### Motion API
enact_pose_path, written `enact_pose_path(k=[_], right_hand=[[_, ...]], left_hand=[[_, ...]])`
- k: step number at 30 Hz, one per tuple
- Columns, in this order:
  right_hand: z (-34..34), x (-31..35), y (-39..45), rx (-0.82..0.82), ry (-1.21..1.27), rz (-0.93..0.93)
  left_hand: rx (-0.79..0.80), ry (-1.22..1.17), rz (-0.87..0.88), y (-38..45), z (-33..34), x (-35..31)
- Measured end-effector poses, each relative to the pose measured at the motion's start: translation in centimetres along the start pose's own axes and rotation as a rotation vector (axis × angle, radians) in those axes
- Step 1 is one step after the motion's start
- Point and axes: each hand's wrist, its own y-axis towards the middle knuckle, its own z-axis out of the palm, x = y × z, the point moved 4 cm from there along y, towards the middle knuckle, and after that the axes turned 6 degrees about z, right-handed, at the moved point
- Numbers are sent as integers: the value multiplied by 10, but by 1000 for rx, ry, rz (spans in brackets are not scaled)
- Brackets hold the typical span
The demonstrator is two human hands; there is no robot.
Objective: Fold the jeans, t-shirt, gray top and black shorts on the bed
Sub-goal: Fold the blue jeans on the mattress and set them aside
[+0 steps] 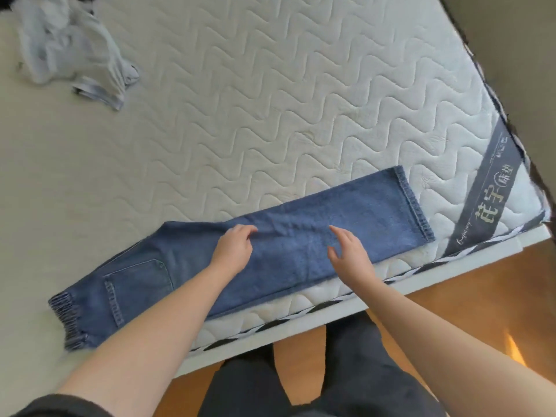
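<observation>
1. Jeans (270,251) lie lengthwise along the near edge of the bed (270,100), legs stacked one on the other, waistband end to the left, hems to the right.
2. Left hand (233,249) rests on the jeans at about mid-length, fingers curled at the far edge.
3. Right hand (350,251) is just right of the left one, over the legs; contact unclear.
4. Crumpled garment (72,52) sits at the far left of the bed, well apart from the jeans.
5. Label strip (487,191) crosses the bed's right corner, just beyond the hems.
6. Person's legs (331,371) stand on the floor (451,296) before the bed.
</observation>
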Motion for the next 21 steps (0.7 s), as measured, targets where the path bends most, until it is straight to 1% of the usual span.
enact_pose_path(k=[6,11,15,18,21], right_hand=[[91,74,-27,41,-46,-44],[143,133,-29,63,-81,-85],[166,169,-11,65,-141,-163],[181,188,15,12,-302,-223],[197,202,43,-17,-375,-237]], left_hand=[[-53,-30,-41,-78,-37,115],[-102,-72,-112,-112,-64,189],[-149,-129,-154,-108,-68,219],[-186,-167,-135,-93,-63,227],[-213,-163,-104,-73,-58,230]])
